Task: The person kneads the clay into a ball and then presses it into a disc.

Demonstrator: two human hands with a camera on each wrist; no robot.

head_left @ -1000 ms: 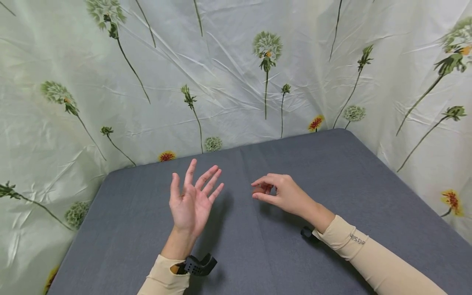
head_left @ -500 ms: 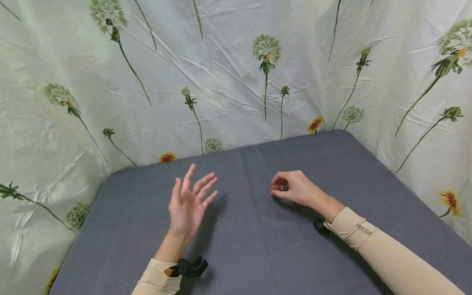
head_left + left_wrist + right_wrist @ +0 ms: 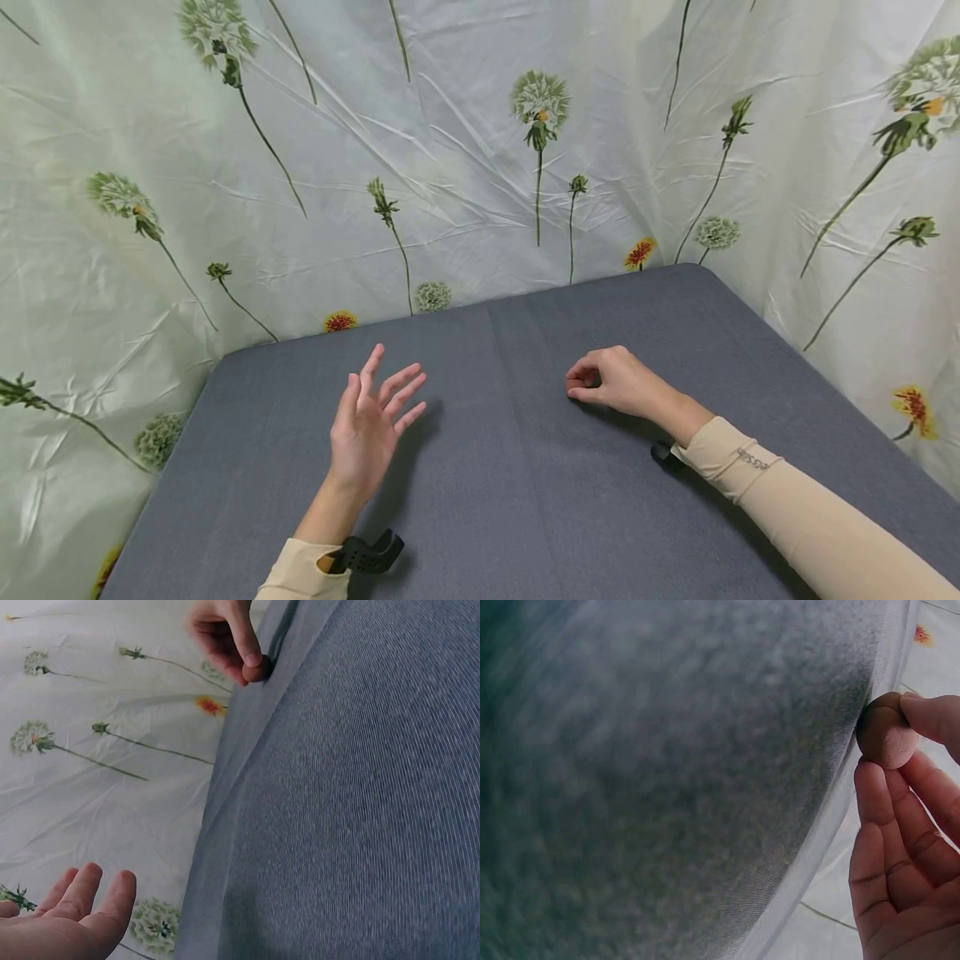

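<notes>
A small brown ball-like lump (image 3: 887, 741), with a crease across its surface, sits between the thumb and fingertips of my right hand (image 3: 626, 385), which pinches it. The left wrist view shows the same brown lump (image 3: 256, 670) under the thumb; in the head view the fingers hide it. My right hand is low over the right half of the grey cloth, and I cannot tell whether the lump touches it. On the left, my left hand (image 3: 365, 442) is held above the cloth, palm up, fingers spread and holding nothing.
Grey cloth (image 3: 480, 500) covers the table. Behind and along both sides hangs a pale curtain (image 3: 465, 150) printed with dandelions and other flowers. A black wrist camera (image 3: 367, 552) is strapped at the left cuff, and another wrist camera (image 3: 665, 454) at the right.
My right hand has moved rightward, away from the left hand, with the brown lump in its fingers. The left hand has drifted a little left and nearer to me, still spread.
</notes>
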